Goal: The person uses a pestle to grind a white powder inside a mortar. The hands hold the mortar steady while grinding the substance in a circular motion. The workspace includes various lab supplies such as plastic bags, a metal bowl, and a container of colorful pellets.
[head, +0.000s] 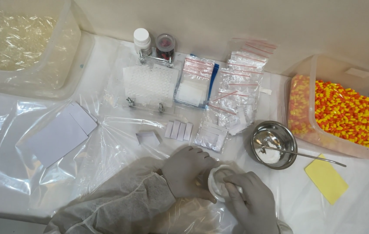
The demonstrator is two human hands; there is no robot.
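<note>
A small white mortar [217,182] sits on the plastic-covered desk [28,182] at the near edge, and it serves as the landmark for everything else. The left hand [188,171], gloved, lies against the mortar's left side, its fingers curled around the rim and wall so that it cups the bowl from that side. The right hand [251,201], also gloved, lies just to the mortar's right and slightly nearer the person; its fingers are closed around a white pestle [232,187], whose short visible part slants from that hand up and to the left into the bowl. So the mortar lies between the two hands, touched by the left and entered by the tool from the right. What the mortar contains is hidden by the hands.

Just beyond the mortar to its right stands a steel bowl [274,144] with white powder in it, and a thin metal spatula [310,156] rests on its rim, the handle pointing away to the right. A yellow card [326,178] lies to the right of the mortar, past the spatula handle. Farther right is a clear tub of orange and yellow capsules [345,113]. Beyond the mortar lie small zip bags [236,93], and a white capsule tray [150,83] well beyond it to the left.
</note>
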